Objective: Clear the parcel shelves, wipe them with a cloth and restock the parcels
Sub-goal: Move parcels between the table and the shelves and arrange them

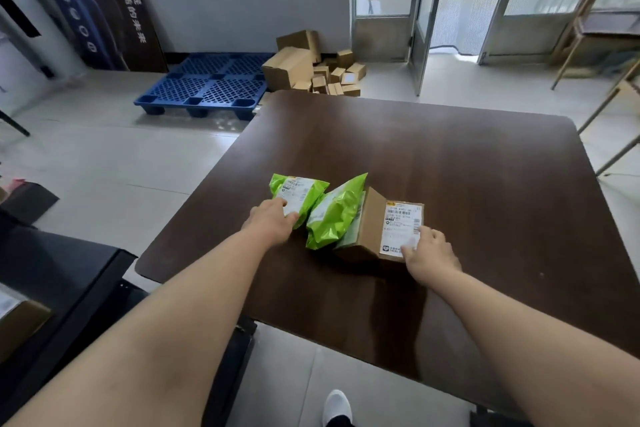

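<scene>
Three parcels lie together on a dark brown table (450,166). My left hand (273,220) grips the near end of a small green bag parcel (304,192) with a white label. A second, larger green bag parcel (334,218) leans against a cardboard box parcel (372,222) with a white shipping label. My right hand (427,253) holds the near right corner of that box, fingers curled over the label. Neither the shelves nor a cloth can be seen.
A blue plastic pallet (207,87) lies on the floor beyond the table. A heap of cardboard boxes (311,69) sits by the back wall. Glass doors (426,10) stand open behind. A black counter (52,274) is at my left, a wooden rack (599,35) at the far right.
</scene>
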